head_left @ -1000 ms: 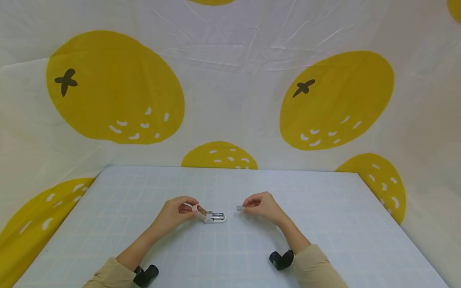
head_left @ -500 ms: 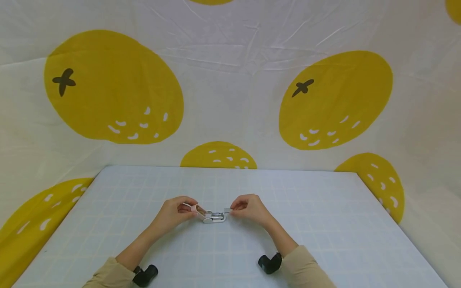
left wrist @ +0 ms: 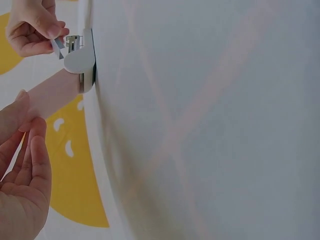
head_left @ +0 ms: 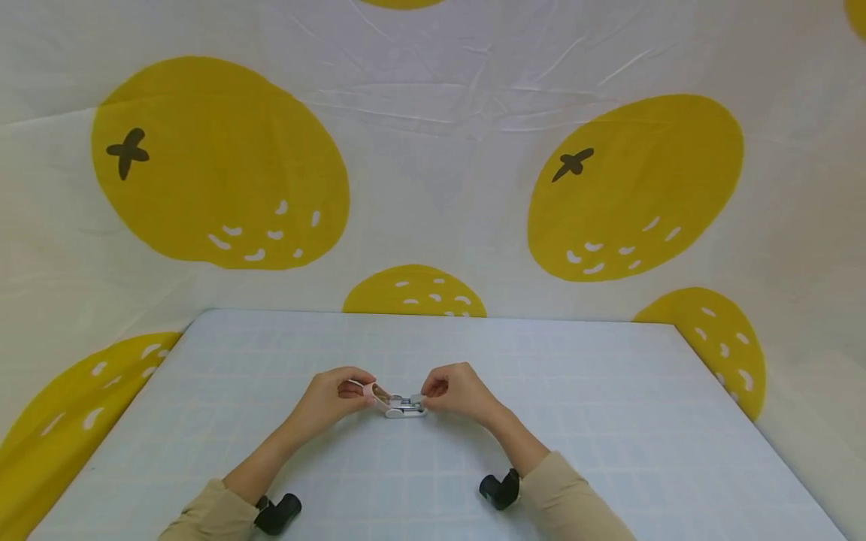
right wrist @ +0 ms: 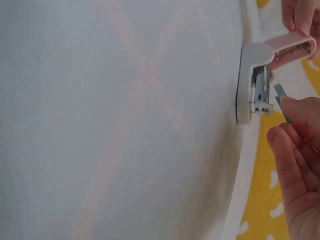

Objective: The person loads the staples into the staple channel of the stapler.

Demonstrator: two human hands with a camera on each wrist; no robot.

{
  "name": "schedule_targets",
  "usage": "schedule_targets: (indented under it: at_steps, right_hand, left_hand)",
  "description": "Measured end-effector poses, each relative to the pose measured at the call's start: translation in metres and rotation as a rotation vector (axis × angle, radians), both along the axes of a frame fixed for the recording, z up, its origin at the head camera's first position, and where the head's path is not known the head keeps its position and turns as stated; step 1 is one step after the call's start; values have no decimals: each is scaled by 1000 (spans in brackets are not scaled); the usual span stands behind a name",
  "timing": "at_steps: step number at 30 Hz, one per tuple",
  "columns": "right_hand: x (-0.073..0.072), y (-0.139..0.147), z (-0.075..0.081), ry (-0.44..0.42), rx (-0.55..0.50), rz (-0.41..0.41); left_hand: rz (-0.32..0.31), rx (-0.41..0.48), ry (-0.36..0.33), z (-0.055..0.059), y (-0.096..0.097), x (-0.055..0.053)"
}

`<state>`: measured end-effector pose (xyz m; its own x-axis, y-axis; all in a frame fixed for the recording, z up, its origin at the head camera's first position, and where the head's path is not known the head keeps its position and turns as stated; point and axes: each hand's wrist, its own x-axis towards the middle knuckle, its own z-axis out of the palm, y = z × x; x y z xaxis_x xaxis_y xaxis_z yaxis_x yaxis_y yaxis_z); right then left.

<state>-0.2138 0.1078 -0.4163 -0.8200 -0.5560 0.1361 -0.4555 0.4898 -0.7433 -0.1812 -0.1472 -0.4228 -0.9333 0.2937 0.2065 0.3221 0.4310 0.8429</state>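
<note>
Left hand (head_left: 330, 394) pinches the pink lid (left wrist: 56, 92) of a stapler (right wrist: 247, 65), right hand (head_left: 456, 391) pinches a staple strip (right wrist: 279, 90). Strip's way closer now, by the stapler's 3 o'clock end.

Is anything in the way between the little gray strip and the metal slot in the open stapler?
Nothing I can see. The right hand pinches the gray strip close above the metal slot, with only a gap between. The left hand holds the pink top tilted up, away from the slot.
</note>
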Motion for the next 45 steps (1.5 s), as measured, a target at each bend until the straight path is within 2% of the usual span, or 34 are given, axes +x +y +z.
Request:
schedule_targets:
  at_steps: [10, 28, 38, 45]
  right_hand:
    - [1, -6, 3, 48, 60, 14]
    - [2, -12, 7, 32, 109, 24]
    - [1, -20, 10, 152, 210, 73]
    - [-1, -22, 14, 207, 250, 114]
  left_hand:
    - [-5, -2, 2, 1, 2, -1]
    - [3, 3, -26, 2, 0, 1]
    - [-12, 21, -29, 3, 0, 2]
    - [-15, 33, -27, 2, 0, -1]
